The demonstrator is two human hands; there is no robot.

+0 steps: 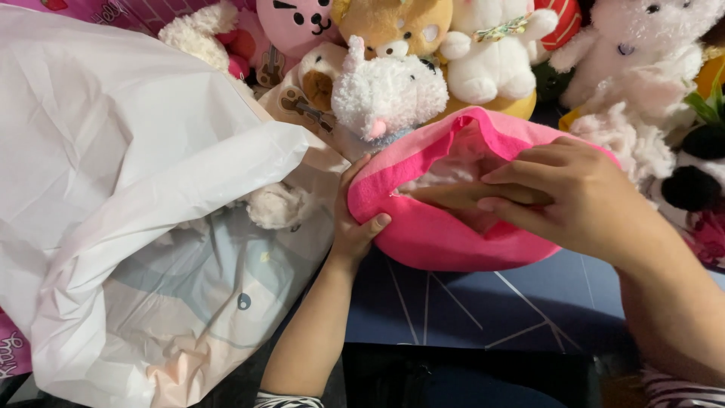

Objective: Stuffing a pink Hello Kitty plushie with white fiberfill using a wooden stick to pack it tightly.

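Two hands work at the open seam of a pink plush shell (pixel 445 234) on a dark blue mat (pixel 529 302).

The shell lies at the mat's far edge, its opening turned up, white stuffing (pixel 445 172) showing inside. The left hand (pixel 355 219) pinches the shell's left rim, thumb in front and fingers behind, seemingly to hold the mouth open. The right hand (pixel 574 196) lies over the opening with fingers loosely curled on a tan stick (pixel 468 195) poking in. A white plastic bag (pixel 128 196) bulges to the left; plush toys (pixel 393 83) crowd behind.
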